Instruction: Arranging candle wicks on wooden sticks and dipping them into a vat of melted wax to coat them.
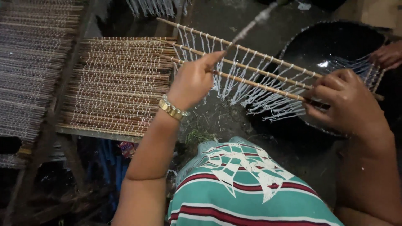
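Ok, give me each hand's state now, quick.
Left hand: closed, pinching a thin stick strung with white threads.
Right hand: closed, grip on the sticks' far ends.

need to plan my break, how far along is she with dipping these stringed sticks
Done: a rack of stringed sticks lies filled at left, with another rack beside it. In hand: the left hand and right hand hold a few sticks with white strings over the dark basin. What is left cannot be told; no untreated pile shows.
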